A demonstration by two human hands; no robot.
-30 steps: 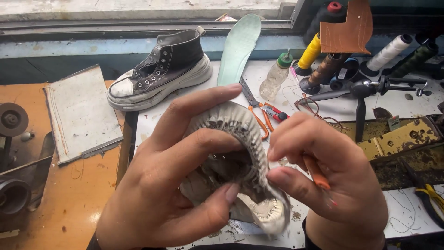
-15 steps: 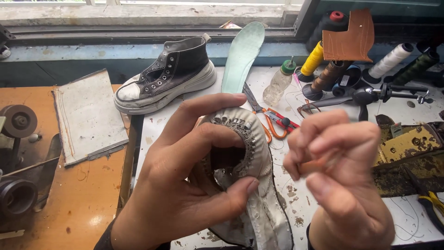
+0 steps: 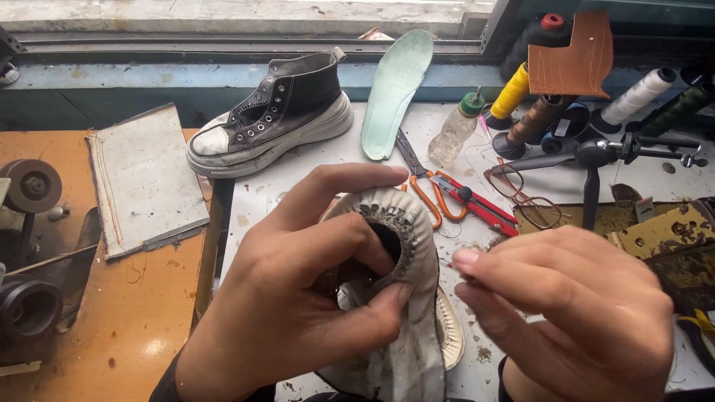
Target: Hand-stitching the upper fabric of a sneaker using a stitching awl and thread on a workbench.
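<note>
Dirty white shoe [image 3: 406, 298]; orange-handled scissors [image 3: 424, 186].

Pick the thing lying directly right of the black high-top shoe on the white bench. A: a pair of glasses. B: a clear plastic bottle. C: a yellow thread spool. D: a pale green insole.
D: the pale green insole lies just right of the black high-top shoe, its upper end by the window ledge; bottle, spools and glasses sit farther right.

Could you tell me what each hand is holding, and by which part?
Left hand grips the worn shoe at its toe; right hand pinches something thin, unidentifiable.
</note>
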